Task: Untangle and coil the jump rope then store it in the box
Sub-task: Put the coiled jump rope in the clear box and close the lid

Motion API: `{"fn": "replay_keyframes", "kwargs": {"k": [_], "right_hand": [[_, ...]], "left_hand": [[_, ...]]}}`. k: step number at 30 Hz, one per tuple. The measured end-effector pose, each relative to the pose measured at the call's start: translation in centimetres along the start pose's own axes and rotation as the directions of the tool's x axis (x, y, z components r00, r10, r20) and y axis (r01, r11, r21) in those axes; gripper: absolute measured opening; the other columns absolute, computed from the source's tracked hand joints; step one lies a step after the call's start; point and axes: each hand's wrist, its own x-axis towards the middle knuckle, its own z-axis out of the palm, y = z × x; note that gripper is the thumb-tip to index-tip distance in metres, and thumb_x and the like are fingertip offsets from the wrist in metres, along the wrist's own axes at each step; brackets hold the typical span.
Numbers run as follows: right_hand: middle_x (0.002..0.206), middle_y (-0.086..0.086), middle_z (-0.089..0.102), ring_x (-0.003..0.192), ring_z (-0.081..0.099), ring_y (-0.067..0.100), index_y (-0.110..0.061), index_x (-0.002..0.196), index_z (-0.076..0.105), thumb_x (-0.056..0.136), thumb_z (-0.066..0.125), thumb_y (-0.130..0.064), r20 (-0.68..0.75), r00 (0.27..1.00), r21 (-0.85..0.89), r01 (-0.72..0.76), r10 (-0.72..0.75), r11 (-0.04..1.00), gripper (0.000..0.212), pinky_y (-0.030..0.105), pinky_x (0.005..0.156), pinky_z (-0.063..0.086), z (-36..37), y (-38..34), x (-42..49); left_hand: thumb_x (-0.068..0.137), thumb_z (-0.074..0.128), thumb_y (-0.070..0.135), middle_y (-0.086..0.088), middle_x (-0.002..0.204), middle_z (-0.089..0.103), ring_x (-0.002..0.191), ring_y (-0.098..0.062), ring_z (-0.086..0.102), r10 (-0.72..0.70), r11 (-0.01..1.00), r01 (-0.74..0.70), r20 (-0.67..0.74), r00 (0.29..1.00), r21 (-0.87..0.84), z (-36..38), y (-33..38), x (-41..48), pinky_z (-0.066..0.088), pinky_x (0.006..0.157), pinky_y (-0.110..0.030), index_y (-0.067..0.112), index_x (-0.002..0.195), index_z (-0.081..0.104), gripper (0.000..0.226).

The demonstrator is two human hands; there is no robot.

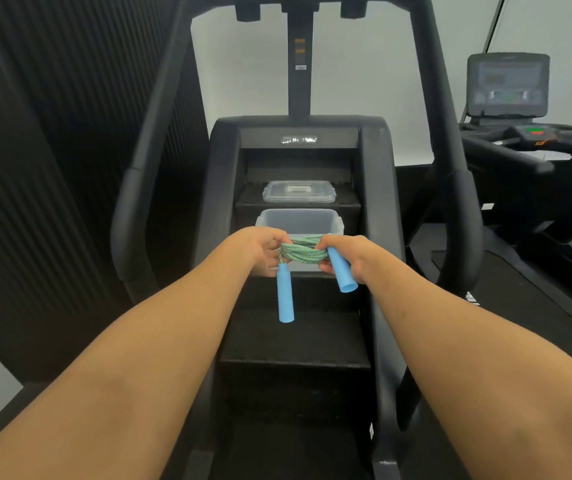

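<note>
The jump rope point(301, 252) is a green-and-blue braided cord wound into a tight bundle, held just in front of the near wall of a clear plastic box point(300, 221) that stands open on a step of the stair machine. My left hand point(262, 249) grips the bundle's left end, and one blue handle point(285, 295) hangs straight down from it. My right hand point(350, 256) grips the right end together with the other blue handle point(342, 273), which slants down and to the right.
The box's clear lid point(299, 192) lies on the step above. Black side rails point(146, 161) of the stair machine rise on both sides. Lower steps point(295, 344) lie below my hands. A treadmill with a screen point(507, 86) stands at the right.
</note>
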Motion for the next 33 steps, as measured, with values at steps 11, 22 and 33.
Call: {"fn": "replay_keyframes", "kwargs": {"k": [11,22,33], "right_hand": [[0.085,0.017,0.060,0.064,0.059,0.024,-0.001,0.093,0.063,0.084,0.071,-0.007,-0.044,0.997,-0.050,0.068,-0.070,0.996,0.014,0.037,0.069,0.059,3.1,-11.9,17.5],[0.090,0.009,0.062,0.076,0.060,0.021,-0.008,0.108,0.064,0.086,0.066,-0.020,-0.001,0.999,0.026,0.037,-0.037,0.999,0.025,0.032,0.065,0.053,3.1,-13.6,31.0],[0.112,0.016,0.073,0.100,0.070,0.031,-0.005,0.120,0.067,0.076,0.075,-0.013,0.237,0.966,0.046,-0.121,0.107,0.992,0.045,0.044,0.085,0.061,2.5,-10.8,46.3]], "left_hand": [[0.096,0.047,-0.008,-0.015,0.113,0.062,0.116,-0.038,0.059,0.063,0.998,-0.061,0.060,0.996,-0.035,-0.6,17.3,13.8,0.034,0.111,-0.071,0.002,0.117,0.056,0.025],[0.097,0.036,-0.009,-0.029,0.118,0.060,0.106,-0.047,0.061,0.080,0.983,-0.044,0.198,0.977,-0.181,0.3,24.4,26.3,0.046,0.102,-0.063,-0.009,0.116,0.054,0.026],[0.096,0.050,-0.005,-0.014,0.120,0.065,0.100,-0.024,0.069,0.128,0.991,-0.102,0.356,0.926,-0.091,-2.7,23.8,41.0,0.062,0.090,-0.045,0.007,0.117,0.058,0.026]]}}
